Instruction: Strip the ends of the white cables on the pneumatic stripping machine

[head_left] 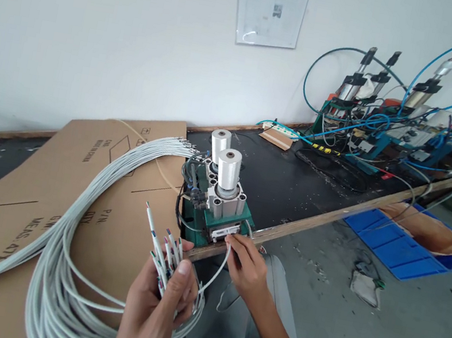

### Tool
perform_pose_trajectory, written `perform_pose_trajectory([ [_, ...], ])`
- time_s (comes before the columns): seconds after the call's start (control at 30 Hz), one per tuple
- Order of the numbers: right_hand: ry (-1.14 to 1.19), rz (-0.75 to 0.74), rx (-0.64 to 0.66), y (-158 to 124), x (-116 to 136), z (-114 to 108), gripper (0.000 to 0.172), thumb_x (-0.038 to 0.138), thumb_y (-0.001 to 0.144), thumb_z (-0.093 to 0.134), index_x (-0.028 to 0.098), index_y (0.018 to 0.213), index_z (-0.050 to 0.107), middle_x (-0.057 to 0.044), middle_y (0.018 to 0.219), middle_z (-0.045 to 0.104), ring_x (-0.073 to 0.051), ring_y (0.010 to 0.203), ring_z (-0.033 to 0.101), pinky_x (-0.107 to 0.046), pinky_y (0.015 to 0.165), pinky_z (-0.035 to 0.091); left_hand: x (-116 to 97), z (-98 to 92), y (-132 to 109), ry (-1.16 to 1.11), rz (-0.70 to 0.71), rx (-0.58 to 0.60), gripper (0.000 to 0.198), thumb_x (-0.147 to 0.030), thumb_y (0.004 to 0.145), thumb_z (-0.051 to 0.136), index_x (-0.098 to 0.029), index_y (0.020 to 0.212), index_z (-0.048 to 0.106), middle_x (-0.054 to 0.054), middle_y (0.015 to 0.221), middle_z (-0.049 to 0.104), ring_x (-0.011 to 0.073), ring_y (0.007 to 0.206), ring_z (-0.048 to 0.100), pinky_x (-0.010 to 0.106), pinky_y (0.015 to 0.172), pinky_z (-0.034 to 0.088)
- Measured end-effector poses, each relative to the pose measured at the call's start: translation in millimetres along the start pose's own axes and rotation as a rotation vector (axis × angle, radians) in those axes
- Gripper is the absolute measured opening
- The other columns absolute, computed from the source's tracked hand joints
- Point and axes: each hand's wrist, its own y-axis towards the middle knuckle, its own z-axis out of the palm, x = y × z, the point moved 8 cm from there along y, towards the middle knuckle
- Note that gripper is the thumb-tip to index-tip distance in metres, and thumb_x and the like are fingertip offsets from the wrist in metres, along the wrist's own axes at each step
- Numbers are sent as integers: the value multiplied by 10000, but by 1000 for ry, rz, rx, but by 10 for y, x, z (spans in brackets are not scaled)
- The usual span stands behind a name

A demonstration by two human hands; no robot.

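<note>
My left hand (162, 303) is closed round a bunch of white cables (165, 254), whose cut ends show small coloured wires. In front of it, my right hand (246, 266) pinches one white cable (216, 275) close to its end. That end meets the metal front slot of a small pneumatic machine (228, 207) with two knurled silver cylinders and a green base; how far it goes in is hidden by my fingers. From my left hand the cables run into a large looped bundle (59, 273) on the left.
Flat printed cardboard (127, 204) lies under the looped bundle. More pneumatic machines (375, 114) with blue hoses stand at the back right of the black bench (293, 186). A blue bin (405, 265) sits on the floor, beyond the bench's wooden edge.
</note>
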Motion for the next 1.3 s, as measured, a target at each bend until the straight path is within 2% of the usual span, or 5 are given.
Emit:
perform_pose_trajectory([
  [0.4,10,-12,32,-12,-21,3,324,32,965,587,160,1252,665,-132,1058,753,-206,975,746,-308,869,652,26,5,-41,-30,-19,-30,433,-533,855,769,-191,1099,664,-64,594,456,77,498,369,143,406,323],
  [0.67,8,-10,21,8,-24,13,332,44,973,578,176,1267,661,-124,1043,754,-205,965,749,-308,856,653,60,-20,-34,-13,0,8,425,-535,867,760,-187,1089,657,-61,597,470,77,495,402,139,402,344],
  [0.9,-43,-69,12,-1,107,-96,302,58,974,579,173,1240,667,-110,986,769,-195,914,761,-278,816,642,95,35,-48,-19,-30,57,424,-571,848,761,-187,972,630,-67,588,472,67,477,388,129,383,328],
  [1.13,-68,-51,98,-281,307,-291,323,32,944,597,135,1244,656,-128,989,764,-206,925,762,-281,826,636,219,12,-340,123,-141,67,484,-643,811,755,-187,854,601,-75,544,485,65,418,409,152,364,367],
  [1.3,-71,39,170,-841,368,-359,271,50,943,523,159,1142,670,-105,911,753,-202,796,743,-295,687,631,385,-107,-453,251,-104,141,441,-616,838,726,-184,811,641,-60,549,502,114,452,500,235,472,484],
])
